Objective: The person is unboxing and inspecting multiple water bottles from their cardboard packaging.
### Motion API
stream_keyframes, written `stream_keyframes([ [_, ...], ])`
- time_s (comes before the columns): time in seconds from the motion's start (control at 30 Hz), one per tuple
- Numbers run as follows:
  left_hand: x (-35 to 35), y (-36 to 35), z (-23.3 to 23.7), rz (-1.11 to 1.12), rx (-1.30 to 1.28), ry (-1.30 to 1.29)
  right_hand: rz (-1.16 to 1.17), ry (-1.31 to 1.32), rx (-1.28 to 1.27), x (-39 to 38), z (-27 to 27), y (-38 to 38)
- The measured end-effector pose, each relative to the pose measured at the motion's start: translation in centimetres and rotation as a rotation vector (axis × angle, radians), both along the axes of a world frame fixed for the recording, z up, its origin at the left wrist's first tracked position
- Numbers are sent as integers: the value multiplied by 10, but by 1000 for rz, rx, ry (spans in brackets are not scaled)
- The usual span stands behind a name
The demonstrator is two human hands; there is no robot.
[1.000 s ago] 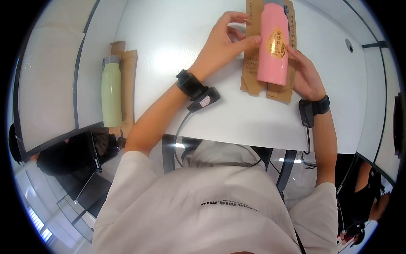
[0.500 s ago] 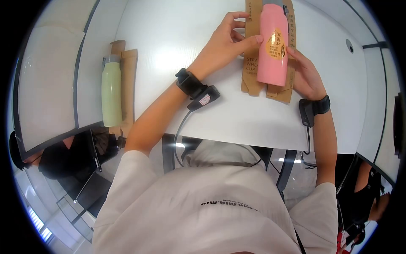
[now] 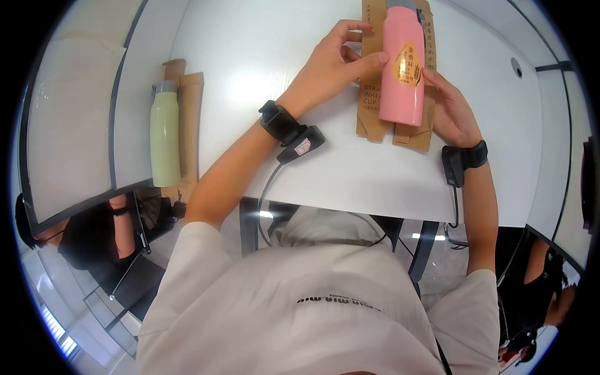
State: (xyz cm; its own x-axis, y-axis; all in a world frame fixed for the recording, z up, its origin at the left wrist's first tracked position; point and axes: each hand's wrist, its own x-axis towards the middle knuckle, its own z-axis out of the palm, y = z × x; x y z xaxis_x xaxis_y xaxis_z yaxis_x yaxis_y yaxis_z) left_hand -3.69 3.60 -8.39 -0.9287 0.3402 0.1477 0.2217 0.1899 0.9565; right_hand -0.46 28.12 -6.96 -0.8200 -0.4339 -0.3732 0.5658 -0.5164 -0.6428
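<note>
A pink bottle [image 3: 401, 103] with a grey cap and a gold label lies over a flattened brown cardboard box [image 3: 369, 117] printed with lettering. My left hand [image 3: 334, 65] presses its thumb tip to the bottle's left side, its other fingers bent and apart at the cardboard's left edge. On the opposite side, my right hand [image 3: 456, 112] steadies the bottle with its thumb; its remaining fingers are hidden behind the bottle and cardboard. The bottle sits between both hands, its cap end at the frame's top edge.
A pale green bottle [image 3: 165, 137] rests beside another brown cardboard piece [image 3: 190, 119] at the left. The white table [image 3: 350, 169] has a round cable hole [image 3: 516, 67] at the right. Cables hang from black wrist devices. People sit at both sides.
The pink bottle has turned slightly, so its label faces a little differently, and its base has shifted a touch up and left. Both hands stay nearly in place. A person's forearm has appeared at lower left.
</note>
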Motion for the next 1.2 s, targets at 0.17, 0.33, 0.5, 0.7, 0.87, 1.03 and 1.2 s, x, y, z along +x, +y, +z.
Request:
stream_keyframes([
  [0.17,1,0,1,4,-15,8,21,-4,-16,-1,-2,2],
  [0.33,0,0,-1,8,-32,20,18,-5,-3,-1,-2,2],
  [0.5,0,-1,2,-13,-84,2,-1,-2,30,0,-2,3],
  [0.7,1,-1,2,-25,-83,-25,6,8,16,0,-1,2],
  [0.87,1,-1,3,-22,-102,-35,-7,-3,23,0,1,1],
  [1.03,1,-1,2,-21,-106,-14,-19,-6,31,1,2,1],
  [1.2,1,-1,2,-27,-95,-18,-4,1,8,0,2,1],
])
